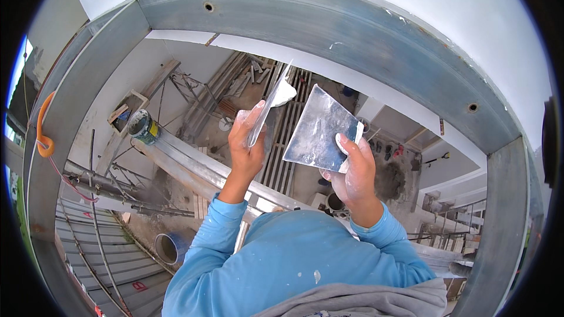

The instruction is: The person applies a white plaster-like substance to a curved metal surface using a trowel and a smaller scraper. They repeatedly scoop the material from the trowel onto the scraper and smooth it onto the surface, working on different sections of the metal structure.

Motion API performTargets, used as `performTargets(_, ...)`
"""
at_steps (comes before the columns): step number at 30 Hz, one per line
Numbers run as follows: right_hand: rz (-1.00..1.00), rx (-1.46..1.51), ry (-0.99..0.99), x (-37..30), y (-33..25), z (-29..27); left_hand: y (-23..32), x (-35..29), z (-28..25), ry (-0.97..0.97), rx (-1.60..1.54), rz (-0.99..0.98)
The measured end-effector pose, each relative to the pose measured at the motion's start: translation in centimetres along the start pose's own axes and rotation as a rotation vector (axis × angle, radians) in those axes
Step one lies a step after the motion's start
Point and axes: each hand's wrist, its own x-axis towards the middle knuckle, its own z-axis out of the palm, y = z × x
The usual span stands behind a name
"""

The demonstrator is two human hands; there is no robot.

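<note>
My left hand (245, 147) grips a thin flat putty blade (267, 108), turned nearly edge-on and tilted up. A lump of white putty (286, 93) clings to its right face. In my right hand (356, 179) is a broad, roughly square metal putty blade (317, 132), its face smeared with white and my thumb pressed on its lower right part. The two blades are held apart, side by side in front of my chest. White residue covers the fingers of both hands.
A grey steel beam frame (329, 23) curves around me against a white wall. On a plank at the left stands a splattered bucket (144, 127). An orange hook (44, 126) hangs on the frame. Far below lie scaffold poles, timber and a blue bucket (170, 248).
</note>
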Motion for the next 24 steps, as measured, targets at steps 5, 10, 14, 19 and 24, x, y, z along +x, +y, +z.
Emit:
performTargets(5, 0.023, -0.04, 0.028, 0.5, 0.0, 1.0, -1.5, 1.8, -0.6, -0.027, 0.106, 0.184)
performTargets(10, 0.001, -0.03, 0.078, 1.0, 0.1, 1.5, -2.0, 3.4, -1.7, -0.137, 0.312, 0.365)
performTargets(14, -0.126, -0.049, 0.031, 2.4, -0.9, 1.7, -3.6, 1.7, -0.9, -0.014, -0.144, -0.003)
performTargets(19, -0.053, 0.047, -0.01, 3.2, 2.1, 1.6, -3.1, 1.4, 0.1, -0.045, -0.429, -0.111)
performTargets(24, 0.112, 0.132, -0.047, 1.9, 3.7, 2.7, -2.3, 3.8, -0.1, -0.05, -0.067, 0.374)
